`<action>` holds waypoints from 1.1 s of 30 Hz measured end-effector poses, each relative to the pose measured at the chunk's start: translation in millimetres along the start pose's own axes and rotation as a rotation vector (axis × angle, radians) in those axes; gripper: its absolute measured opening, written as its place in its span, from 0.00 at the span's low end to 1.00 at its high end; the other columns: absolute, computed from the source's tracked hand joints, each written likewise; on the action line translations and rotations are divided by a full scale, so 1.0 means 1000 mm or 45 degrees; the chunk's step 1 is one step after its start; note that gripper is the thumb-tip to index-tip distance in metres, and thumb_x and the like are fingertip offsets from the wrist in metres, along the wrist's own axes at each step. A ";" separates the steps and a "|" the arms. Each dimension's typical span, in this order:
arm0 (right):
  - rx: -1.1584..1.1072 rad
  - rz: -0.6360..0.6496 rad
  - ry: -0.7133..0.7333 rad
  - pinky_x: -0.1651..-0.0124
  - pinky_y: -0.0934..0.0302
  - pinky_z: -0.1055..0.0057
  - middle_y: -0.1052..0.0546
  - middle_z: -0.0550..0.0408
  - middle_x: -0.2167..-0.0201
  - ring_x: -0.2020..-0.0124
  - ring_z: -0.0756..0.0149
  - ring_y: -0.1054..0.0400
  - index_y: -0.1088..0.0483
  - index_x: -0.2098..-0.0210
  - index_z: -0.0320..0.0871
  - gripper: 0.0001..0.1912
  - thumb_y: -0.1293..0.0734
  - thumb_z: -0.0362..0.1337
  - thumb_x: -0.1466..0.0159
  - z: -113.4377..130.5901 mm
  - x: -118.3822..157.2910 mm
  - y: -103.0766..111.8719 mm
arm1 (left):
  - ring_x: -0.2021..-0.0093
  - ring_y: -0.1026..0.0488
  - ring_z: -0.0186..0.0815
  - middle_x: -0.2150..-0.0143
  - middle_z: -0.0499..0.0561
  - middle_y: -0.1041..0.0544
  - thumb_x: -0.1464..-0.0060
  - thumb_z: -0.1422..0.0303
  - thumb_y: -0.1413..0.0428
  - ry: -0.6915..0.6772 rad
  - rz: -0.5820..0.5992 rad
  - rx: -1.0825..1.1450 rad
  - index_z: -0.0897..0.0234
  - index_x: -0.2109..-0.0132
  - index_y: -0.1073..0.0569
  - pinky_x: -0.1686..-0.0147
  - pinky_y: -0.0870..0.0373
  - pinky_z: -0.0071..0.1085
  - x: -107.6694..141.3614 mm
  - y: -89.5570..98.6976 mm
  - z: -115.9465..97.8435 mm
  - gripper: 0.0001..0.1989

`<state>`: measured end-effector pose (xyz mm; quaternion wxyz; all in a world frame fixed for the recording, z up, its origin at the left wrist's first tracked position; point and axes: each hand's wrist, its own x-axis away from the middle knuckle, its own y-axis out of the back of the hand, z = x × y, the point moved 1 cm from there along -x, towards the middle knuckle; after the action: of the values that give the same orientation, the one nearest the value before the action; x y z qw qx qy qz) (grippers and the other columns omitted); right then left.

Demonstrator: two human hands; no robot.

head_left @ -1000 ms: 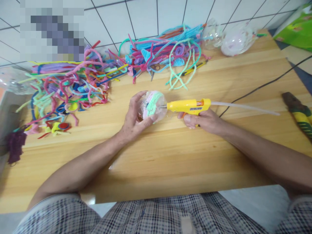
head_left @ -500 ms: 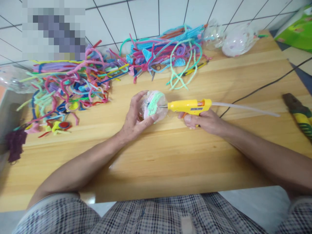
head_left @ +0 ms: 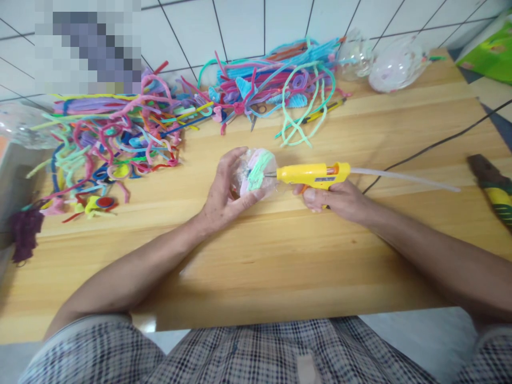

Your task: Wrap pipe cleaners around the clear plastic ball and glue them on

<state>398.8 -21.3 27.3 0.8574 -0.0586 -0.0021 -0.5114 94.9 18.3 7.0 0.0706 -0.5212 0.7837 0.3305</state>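
My left hand is wrapped round the left side of a clear round ball. Bands of pale green and lilac fuzzy stems run over the ball. In my right hand is a yellow glue gun, gripped by its handle, with a finger at the orange trigger. The gun's metal nozzle points left and meets the green band or lies just over it; contact cannot be made out. A whitish glue stick sticks out of the gun's back end.
Colourful fuzzy stems are heaped at the back left, more at the back centre. Clear balls stand at the back right. A black cord crosses the right side near pliers. Small scissors lie behind the ball.
The ball's green and lilac bands sit slightly further right, and the nozzle now meets the green band nearer its right edge. Both hands keep their holds; the whole view has shifted a little.
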 end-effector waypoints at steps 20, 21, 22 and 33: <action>0.012 -0.001 -0.057 0.76 0.42 0.70 0.32 0.67 0.80 0.79 0.72 0.39 0.23 0.59 0.46 0.17 0.24 0.54 0.29 0.002 0.002 0.000 | 0.26 0.29 0.54 0.26 0.58 0.32 0.31 0.40 0.35 0.043 -0.035 0.006 0.46 0.20 0.44 0.26 0.25 0.56 0.000 -0.002 0.004 0.44; 0.017 -0.003 -0.052 0.75 0.43 0.70 0.32 0.67 0.80 0.79 0.72 0.39 0.23 0.60 0.46 0.17 0.24 0.54 0.29 0.002 0.002 0.000 | 0.27 0.29 0.54 0.26 0.58 0.32 0.31 0.41 0.35 0.035 -0.032 0.007 0.46 0.20 0.44 0.26 0.26 0.56 0.000 -0.002 0.004 0.43; 0.020 -0.007 -0.047 0.75 0.43 0.70 0.32 0.67 0.80 0.79 0.73 0.39 0.24 0.60 0.46 0.18 0.24 0.54 0.29 0.002 0.002 0.000 | 0.27 0.29 0.54 0.26 0.57 0.32 0.30 0.41 0.35 0.028 -0.028 0.006 0.46 0.20 0.44 0.26 0.26 0.56 0.000 -0.001 0.004 0.43; 0.009 -0.037 -0.044 0.75 0.42 0.69 0.30 0.65 0.79 0.79 0.71 0.38 0.21 0.56 0.45 0.21 0.23 0.57 0.29 0.001 0.002 -0.001 | 0.26 0.29 0.53 0.25 0.57 0.32 0.31 0.42 0.35 0.031 -0.045 -0.007 0.46 0.21 0.43 0.25 0.28 0.55 0.001 -0.002 0.002 0.43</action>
<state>398.9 -23.8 28.7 0.8498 -0.0643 -0.0196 -0.5227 95.5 18.9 4.2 0.0655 -0.5392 0.7742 0.3248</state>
